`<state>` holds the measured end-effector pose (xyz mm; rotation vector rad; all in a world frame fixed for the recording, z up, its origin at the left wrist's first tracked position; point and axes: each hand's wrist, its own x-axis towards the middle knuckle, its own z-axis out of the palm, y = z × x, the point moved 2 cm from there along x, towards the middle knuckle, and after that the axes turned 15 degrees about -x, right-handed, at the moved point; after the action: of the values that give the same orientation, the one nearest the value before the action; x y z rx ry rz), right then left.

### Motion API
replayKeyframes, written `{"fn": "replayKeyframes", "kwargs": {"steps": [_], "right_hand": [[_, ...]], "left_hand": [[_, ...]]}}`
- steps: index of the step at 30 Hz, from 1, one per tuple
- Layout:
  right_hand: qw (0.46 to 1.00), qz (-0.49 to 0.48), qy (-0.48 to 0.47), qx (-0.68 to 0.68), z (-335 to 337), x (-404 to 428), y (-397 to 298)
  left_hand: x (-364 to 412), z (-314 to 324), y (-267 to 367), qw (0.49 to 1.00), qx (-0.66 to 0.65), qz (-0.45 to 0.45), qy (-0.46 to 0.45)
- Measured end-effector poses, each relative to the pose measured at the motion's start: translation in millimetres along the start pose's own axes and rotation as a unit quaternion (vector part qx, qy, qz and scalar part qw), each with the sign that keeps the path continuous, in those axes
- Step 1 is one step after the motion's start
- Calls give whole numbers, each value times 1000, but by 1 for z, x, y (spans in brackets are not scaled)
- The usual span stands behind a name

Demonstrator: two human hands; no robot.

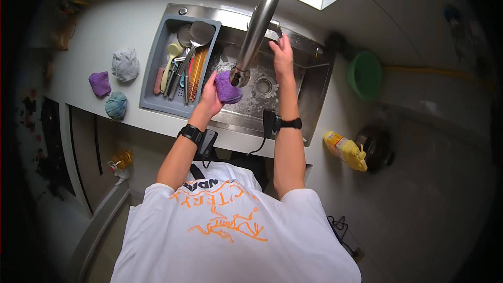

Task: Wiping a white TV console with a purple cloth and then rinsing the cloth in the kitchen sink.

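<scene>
My left hand point(211, 97) grips a folded purple cloth point(231, 91) over the stainless steel sink point(315, 86). The cloth lies just below the spout of a tall curved metal faucet point(258, 27), which hides part of it. No stream of water can be made out. My right hand point(283, 58) is raised beside the faucet's lever point(276, 27), holding nothing, fingers apart. Whether its fingertips touch the lever cannot be told. Wet patches and foam cover the sink floor around the drain point(265, 87).
A grey basket point(167, 109) in the sink's left side holds chopsticks, a spatula and other utensils. Left on the counter sit grey point(125, 65), purple point(100, 84) and blue-green point(116, 105) cloths. A green basin point(365, 75) and a yellow pump bottle point(346, 151) stand right.
</scene>
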<state>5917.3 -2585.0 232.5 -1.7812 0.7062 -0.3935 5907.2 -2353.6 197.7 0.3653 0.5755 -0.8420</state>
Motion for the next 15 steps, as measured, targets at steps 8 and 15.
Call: {"fn": "replayKeyframes", "kwargs": {"steps": [8,15], "right_hand": [[987,-42,-146,-60,-5,-35,-12],[975,42,-202,-86,4,-131,2]], "left_hand": [[9,16,-20,994,44,95,21],[-4,31,-52,973,207,104,-2]]}}
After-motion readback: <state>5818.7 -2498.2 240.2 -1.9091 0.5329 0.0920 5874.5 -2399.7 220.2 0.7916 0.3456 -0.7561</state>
